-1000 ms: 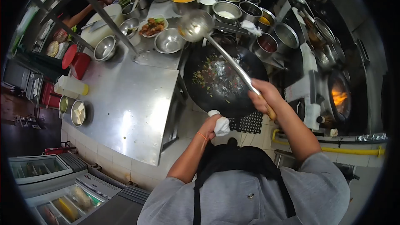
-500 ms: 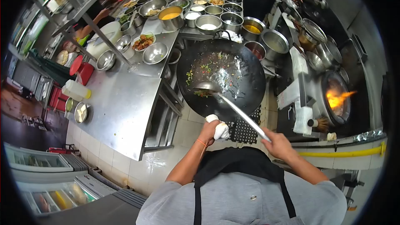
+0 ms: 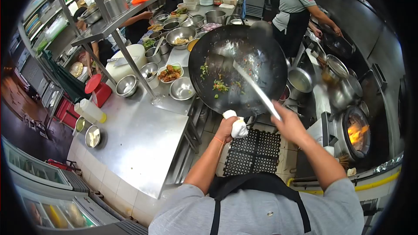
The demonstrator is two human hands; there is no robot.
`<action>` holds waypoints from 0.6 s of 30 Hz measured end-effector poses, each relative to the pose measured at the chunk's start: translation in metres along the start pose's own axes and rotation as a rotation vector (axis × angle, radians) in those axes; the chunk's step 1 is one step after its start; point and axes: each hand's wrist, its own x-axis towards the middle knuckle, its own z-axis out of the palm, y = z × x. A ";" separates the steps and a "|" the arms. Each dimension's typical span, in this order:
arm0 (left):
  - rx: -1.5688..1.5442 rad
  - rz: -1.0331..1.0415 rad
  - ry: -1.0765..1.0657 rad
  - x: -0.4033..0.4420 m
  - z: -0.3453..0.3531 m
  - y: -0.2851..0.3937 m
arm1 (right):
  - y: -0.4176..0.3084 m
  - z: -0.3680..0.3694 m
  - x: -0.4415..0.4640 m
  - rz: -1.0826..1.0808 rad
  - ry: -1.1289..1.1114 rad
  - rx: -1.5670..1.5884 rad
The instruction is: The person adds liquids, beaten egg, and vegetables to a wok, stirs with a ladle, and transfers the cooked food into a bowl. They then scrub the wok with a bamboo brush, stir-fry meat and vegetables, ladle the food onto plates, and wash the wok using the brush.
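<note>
My left hand (image 3: 225, 129) is closed around a folded white cloth (image 3: 239, 129) at the near rim of a large black wok (image 3: 270, 56); the cloth covers the grip. The wok is held off the floor and tilted, with its inside facing me. My right hand (image 3: 288, 122) grips the end of a long metal ladle (image 3: 257, 89), whose blurred bowl is inside the wok. Bits of chopped green and red food (image 3: 220, 85) cling to the wok's lower left inside.
A steel table (image 3: 135, 152) on the left bears metal bowls, a plate of browned food (image 3: 170, 73) and squeeze bottles (image 3: 92, 111). On the right, a lit burner (image 3: 357, 135) flames beside stacked pots. A co-worker (image 3: 296, 8) stands at the stove beyond the wok.
The wok has risen and tipped more, now covering several pots behind it. The ladle bowl has moved up and right in the wok. My view has shifted, and the co-worker shows more fully.
</note>
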 end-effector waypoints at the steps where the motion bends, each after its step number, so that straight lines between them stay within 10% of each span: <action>1: 0.012 0.001 -0.030 0.012 -0.011 0.013 | -0.015 0.007 0.040 0.091 0.055 0.027; 10: -0.015 0.023 -0.145 0.104 -0.076 0.137 | -0.103 0.068 0.115 0.227 -0.135 0.130; 18: -0.122 -0.025 -0.166 0.145 -0.109 0.176 | -0.100 0.071 0.196 0.384 0.250 0.024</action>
